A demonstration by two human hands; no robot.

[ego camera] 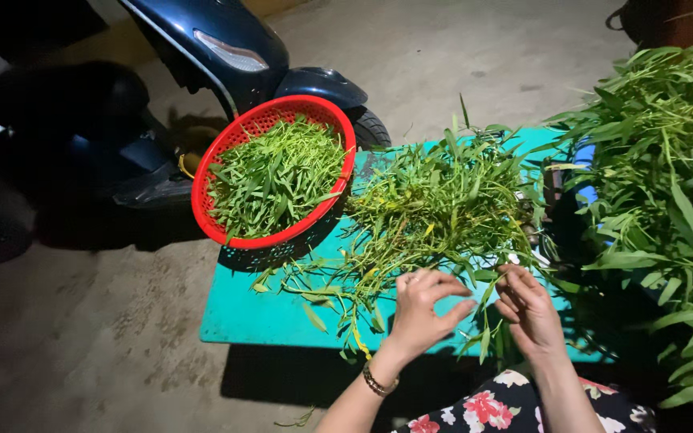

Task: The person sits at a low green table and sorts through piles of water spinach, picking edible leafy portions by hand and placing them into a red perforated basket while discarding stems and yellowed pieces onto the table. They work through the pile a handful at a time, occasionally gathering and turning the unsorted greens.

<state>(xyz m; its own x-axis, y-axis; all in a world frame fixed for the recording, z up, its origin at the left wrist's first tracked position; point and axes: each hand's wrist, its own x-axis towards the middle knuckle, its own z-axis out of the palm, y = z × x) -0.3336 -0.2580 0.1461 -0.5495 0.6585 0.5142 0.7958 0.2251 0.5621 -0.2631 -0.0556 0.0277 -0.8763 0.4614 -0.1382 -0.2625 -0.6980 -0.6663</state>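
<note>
No packages, labels or signs are legible on the work surface; the containers present are a round red plastic basket (274,172), perforated, resting tilted on the far left corner of a teal table (258,317), and filled with trimmed green stems. A loose pile of leafy greens (443,204), long thin stalks with narrow leaves, some yellowed, lies spread across the middle of the table. A larger untrimmed bundle (667,184) stands at the right edge. A dark blue scooter (234,56) is parked on the concrete floor behind the basket. The left hand (423,309), a bracelet at its wrist, is curled with fingers pinching stalks at the near edge of the pile. The right hand (527,309) is likewise closed on stalks just beside it.
</note>
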